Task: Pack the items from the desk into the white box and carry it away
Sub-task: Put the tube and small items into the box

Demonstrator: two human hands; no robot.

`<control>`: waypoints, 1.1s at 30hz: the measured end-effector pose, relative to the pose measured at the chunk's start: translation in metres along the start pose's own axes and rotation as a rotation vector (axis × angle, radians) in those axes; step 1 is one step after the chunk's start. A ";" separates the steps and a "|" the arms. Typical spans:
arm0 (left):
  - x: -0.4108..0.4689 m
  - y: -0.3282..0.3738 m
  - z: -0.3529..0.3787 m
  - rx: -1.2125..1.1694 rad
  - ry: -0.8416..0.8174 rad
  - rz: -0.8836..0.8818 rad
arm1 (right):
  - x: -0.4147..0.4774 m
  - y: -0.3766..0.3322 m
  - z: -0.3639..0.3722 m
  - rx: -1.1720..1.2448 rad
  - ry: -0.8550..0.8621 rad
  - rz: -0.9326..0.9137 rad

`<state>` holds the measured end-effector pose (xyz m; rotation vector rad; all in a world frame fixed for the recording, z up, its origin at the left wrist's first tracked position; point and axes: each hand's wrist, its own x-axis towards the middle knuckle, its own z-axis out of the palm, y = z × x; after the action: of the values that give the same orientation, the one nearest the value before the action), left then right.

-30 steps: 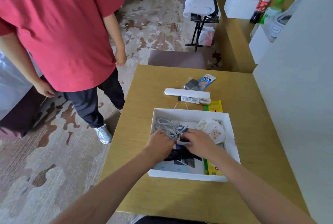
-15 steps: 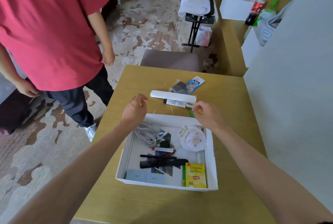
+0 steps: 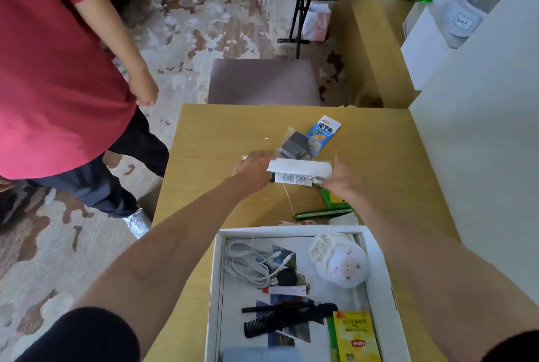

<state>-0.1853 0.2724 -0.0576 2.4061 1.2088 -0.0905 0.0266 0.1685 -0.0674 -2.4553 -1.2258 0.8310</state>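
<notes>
Both hands reach past the white box (image 3: 379,256) to the far part of the tabletop (image 3: 221,140). Left hand (image 3: 253,167) lies at the left end of a long white case (image 3: 300,168), fingers loosely spread; whether it grips the case I cannot tell. Right hand (image 3: 339,179) is at the case's right end, fingers curled against it, though motion blur hides how firm the hold is. Under the case lies a labelled tube (image 3: 291,178). Just behind sit a clear bag with a dark item (image 3: 294,144) and a blue snack packet (image 3: 323,131). A green packet (image 3: 323,211) lies between the case and the box.

Nearer the camera, the box holds a coiled white cable (image 3: 248,261), a black comb (image 3: 280,321), a yellow tea packet (image 3: 355,335) and a round white plush-like thing (image 3: 341,262). A person in a red shirt (image 3: 55,64) stands left of the tabletop.
</notes>
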 end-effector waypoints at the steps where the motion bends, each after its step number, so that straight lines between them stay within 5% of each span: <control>1: 0.009 -0.001 0.003 0.033 0.009 0.034 | 0.004 -0.001 0.004 -0.032 0.022 -0.001; 14: 0.043 0.002 0.013 0.147 0.048 0.176 | 0.015 0.014 0.007 -0.345 0.082 -0.106; 22: -0.006 0.007 -0.022 -0.166 0.288 0.217 | -0.033 0.012 -0.039 0.478 0.083 -0.013; 33: -0.181 0.076 -0.059 -0.184 0.577 0.312 | -0.167 0.015 -0.063 0.640 -0.065 -0.328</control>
<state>-0.2459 0.1226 0.0683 2.4935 0.9812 0.8216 -0.0054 0.0267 0.0381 -1.6841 -1.1168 1.0159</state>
